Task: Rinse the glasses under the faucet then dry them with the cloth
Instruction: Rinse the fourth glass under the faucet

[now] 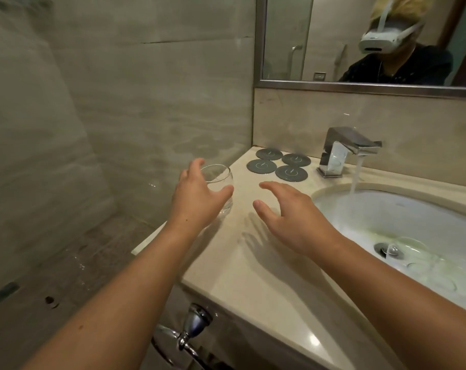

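Stemless glass (pixel 216 174) upright near the left edge of counter (pixel 266 284), left hand (pixel 197 198) spread round it, actual grip not discernible; right hand (pixel 288 217) open, empty, over counter; faucet (pixel 352 145) running into sink (pixel 386 214), second glass (pixel 409 248) apparently inside.

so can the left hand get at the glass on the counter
Likely yes: the left hand is right at the glass, fingers spread beside it, and nothing stands between them.
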